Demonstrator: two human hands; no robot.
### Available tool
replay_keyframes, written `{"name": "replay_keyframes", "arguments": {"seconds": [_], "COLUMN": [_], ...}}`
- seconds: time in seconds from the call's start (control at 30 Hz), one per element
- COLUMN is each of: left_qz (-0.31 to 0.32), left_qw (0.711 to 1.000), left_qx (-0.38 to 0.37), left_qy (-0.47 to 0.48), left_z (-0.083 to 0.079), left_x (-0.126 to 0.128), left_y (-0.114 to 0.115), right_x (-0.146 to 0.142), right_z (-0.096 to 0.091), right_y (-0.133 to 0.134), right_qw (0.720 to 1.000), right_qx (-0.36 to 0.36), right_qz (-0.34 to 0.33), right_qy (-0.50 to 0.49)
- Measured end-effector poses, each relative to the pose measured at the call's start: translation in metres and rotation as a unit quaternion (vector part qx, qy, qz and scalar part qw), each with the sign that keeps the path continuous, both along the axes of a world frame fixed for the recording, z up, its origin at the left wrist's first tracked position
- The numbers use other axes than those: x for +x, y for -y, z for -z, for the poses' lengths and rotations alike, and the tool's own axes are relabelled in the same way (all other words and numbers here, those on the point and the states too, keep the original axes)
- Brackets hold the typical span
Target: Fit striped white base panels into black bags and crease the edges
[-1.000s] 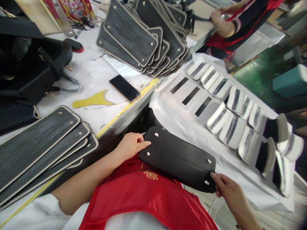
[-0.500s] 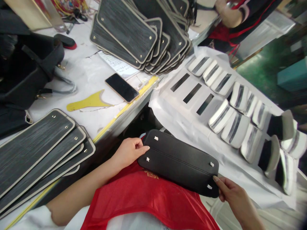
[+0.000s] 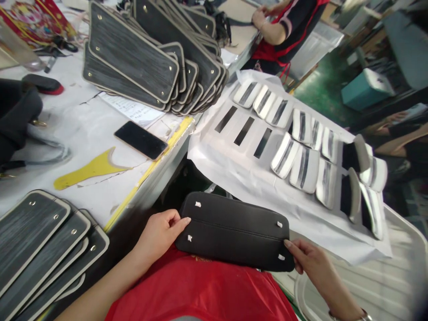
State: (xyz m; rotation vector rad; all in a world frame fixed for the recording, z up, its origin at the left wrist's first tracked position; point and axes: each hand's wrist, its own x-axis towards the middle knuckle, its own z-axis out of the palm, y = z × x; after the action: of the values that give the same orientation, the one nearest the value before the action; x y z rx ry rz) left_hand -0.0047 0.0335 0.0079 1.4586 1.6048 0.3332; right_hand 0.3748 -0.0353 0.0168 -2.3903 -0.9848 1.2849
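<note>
A black bag base panel [image 3: 234, 232] is stretched between my two hands, just above a red apron [image 3: 200, 290]. It is oblong with rounded corners, a stitched seam along its middle and a small white-wrapped stud near each corner. My left hand [image 3: 166, 234] pinches its left end, thumb on top. At the right end, my right hand [image 3: 309, 258] grips the edge between thumb and fingers. The fingers under the panel are partly hidden.
On the left table lie a phone [image 3: 140, 139], a yellow template [image 3: 90, 169] and stacks of dark panels [image 3: 133, 53] [image 3: 33, 240]. White pieces with dark stripes [image 3: 304, 169] cover a sheeted surface at right. A co-worker's arm [image 3: 272, 31] shows at the back.
The view has swung right, so the tables and stacks appear further left. The panel stays in both hands and looks slightly more level.
</note>
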Motion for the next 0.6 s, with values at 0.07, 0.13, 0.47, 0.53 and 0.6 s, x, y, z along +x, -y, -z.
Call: {"name": "replay_keyframes", "arguments": {"seconds": [0.07, 0.13, 0.47, 0.53, 0.6], "left_qz": [0.006, 0.005, -0.003, 0.009, 0.026], "left_qw": [1.0, 1.0, 0.997, 0.995, 0.992], "left_qx": [0.0, -0.002, 0.007, 0.006, 0.013], "left_qy": [-0.007, -0.009, -0.07, -0.097, -0.121], "left_z": [-0.002, -0.005, -0.011, -0.013, -0.012], "left_x": [0.002, 0.005, 0.012, 0.011, 0.01], "left_y": [-0.001, -0.001, -0.001, 0.002, 0.006], "right_x": [-0.001, -0.001, 0.012, 0.012, 0.01], "right_z": [-0.001, -0.001, 0.013, 0.012, 0.009], "right_y": [-0.001, -0.002, 0.005, 0.011, 0.016], "right_qw": [1.0, 1.0, 0.999, 0.999, 0.998], "right_qx": [0.005, 0.009, 0.024, 0.036, 0.056], "right_qz": [0.01, 0.018, 0.006, -0.007, -0.022], "right_qy": [-0.01, -0.016, -0.025, -0.014, -0.007]}}
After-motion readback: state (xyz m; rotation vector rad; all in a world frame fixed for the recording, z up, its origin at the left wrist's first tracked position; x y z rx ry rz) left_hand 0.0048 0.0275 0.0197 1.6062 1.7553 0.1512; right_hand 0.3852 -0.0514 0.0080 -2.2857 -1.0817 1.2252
